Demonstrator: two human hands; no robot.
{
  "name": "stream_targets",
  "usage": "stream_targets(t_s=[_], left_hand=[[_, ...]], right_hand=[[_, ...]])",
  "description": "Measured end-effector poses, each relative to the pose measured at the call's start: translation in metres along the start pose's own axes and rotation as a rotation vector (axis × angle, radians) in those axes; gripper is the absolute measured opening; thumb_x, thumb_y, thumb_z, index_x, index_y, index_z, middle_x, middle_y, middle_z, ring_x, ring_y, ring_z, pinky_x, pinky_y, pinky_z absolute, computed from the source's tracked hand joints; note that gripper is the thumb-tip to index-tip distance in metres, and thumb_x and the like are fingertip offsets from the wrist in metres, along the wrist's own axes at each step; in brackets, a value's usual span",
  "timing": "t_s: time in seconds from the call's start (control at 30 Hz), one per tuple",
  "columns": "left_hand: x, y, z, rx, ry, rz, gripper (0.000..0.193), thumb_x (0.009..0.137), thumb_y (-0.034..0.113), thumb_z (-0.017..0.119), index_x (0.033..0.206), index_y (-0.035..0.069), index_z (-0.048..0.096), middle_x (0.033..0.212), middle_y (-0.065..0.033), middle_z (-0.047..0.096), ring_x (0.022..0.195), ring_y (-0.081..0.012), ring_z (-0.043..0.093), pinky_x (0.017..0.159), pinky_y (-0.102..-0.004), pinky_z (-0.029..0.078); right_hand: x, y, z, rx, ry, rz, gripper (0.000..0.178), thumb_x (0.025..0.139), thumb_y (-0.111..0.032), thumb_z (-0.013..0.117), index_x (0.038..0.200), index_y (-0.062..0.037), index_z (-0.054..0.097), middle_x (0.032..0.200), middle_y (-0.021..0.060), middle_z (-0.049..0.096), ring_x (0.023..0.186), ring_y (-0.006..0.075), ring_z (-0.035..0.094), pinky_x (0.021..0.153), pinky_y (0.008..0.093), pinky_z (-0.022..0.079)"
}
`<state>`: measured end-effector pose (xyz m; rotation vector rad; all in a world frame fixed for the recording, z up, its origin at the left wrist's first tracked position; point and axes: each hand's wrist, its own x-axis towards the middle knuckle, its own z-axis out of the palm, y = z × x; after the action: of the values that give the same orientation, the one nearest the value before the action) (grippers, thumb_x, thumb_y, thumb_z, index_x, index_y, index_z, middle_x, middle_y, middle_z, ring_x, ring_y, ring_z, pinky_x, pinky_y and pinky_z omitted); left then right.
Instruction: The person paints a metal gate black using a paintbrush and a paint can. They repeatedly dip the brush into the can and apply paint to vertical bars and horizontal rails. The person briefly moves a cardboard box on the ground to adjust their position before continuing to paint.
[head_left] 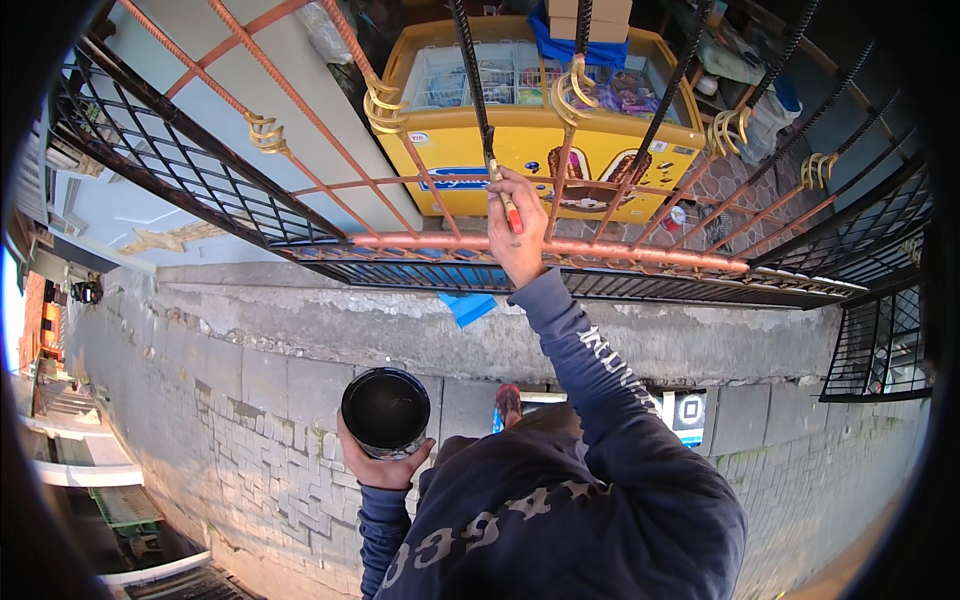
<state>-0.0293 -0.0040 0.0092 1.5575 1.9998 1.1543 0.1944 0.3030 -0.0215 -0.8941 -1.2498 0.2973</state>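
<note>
My right hand (pixel 520 222) grips a paintbrush (pixel 502 188) by its handle, which ends in red. The dark bristles touch a vertical twisted bar (pixel 472 80) of the metal grille, black above the brush. My left hand (pixel 386 462) is wrapped round a can of black paint (pixel 386 408), held low at my left side and seen from above. Several bars, such as one at the left (pixel 300 90), are reddish brown, while others toward the right are black. Gold-coloured curled ornaments (pixel 574 92) sit on the bars. A reddish-brown horizontal rail (pixel 640 254) runs along the grille below my right hand.
Behind the grille stands a yellow chest freezer (pixel 450 150) with a glass top, a cardboard box (pixel 590 18) and blue plastic on it. A blue sheet (pixel 468 308) lies by the concrete ledge (pixel 340 325). Paving (pixel 270 460) spreads to the left. Black mesh panels (pixel 170 160) flank the grille.
</note>
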Motion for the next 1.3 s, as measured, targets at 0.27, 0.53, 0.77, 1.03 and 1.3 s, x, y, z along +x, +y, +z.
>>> stream_targets(t_s=[0.27, 0.53, 0.77, 1.03, 1.3], left_hand=[[0.0, -0.006, 0.002, -0.018, -0.006, -0.011, 0.127, 0.048, 0.022, 0.102, 0.152, -0.003, 0.033, 0.138, -0.0196, 0.056, 0.126, -0.0312, 0.06, 0.109, -0.0411, 0.049], [-0.003, -0.004, -0.003, -0.032, -0.014, -0.015, 0.126, 0.05, 0.023, 0.102, 0.152, -0.004, 0.033, 0.14, -0.0191, 0.055, 0.127, -0.031, 0.059, 0.11, -0.0421, 0.048], [-0.004, -0.01, -0.003, -0.048, -0.007, -0.032, 0.127, 0.049, 0.026, 0.103, 0.152, -0.003, 0.035, 0.139, -0.0196, 0.056, 0.127, -0.0316, 0.06, 0.109, -0.042, 0.048], [-0.002, -0.009, 0.001, -0.049, -0.02, -0.036, 0.126, 0.049, 0.024, 0.103, 0.151, -0.003, 0.036, 0.138, -0.0191, 0.057, 0.126, -0.0311, 0.06, 0.108, -0.0419, 0.049], [0.001, -0.005, 0.005, -0.107, -0.035, -0.041, 0.122, 0.047, 0.02, 0.102, 0.149, -0.002, 0.039, 0.136, -0.0177, 0.059, 0.124, -0.0296, 0.062, 0.107, -0.041, 0.05]], right_hand=[[-0.001, -0.002, 0.002, -0.032, 0.07, -0.016, 0.01, 0.09, 0.004, 0.066, 0.098, -0.0011, 0.066, 0.112, 0.0191, 0.071, 0.1, 0.0362, 0.071, 0.088, 0.0405, 0.056], [-0.011, 0.009, 0.003, -0.075, 0.132, 0.008, 0.012, 0.089, 0.005, 0.065, 0.099, -0.0013, 0.066, 0.109, 0.0179, 0.072, 0.098, 0.0344, 0.072, 0.086, 0.0397, 0.056], [-0.023, 0.021, 0.001, -0.03, 0.174, 0.041, 0.011, 0.088, 0.005, 0.066, 0.099, 0.0004, 0.066, 0.108, 0.0187, 0.072, 0.098, 0.0338, 0.071, 0.087, 0.039, 0.056], [-0.024, 0.024, -0.001, -0.035, 0.153, 0.047, 0.013, 0.088, 0.003, 0.066, 0.1, -0.0007, 0.066, 0.107, 0.0184, 0.072, 0.096, 0.0344, 0.071, 0.086, 0.0393, 0.056], [-0.023, 0.027, 0.0, -0.1, 0.169, 0.018, 0.011, 0.092, 0.003, 0.065, 0.102, 0.0014, 0.066, 0.11, 0.0181, 0.073, 0.098, 0.0302, 0.072, 0.087, 0.0373, 0.056]])
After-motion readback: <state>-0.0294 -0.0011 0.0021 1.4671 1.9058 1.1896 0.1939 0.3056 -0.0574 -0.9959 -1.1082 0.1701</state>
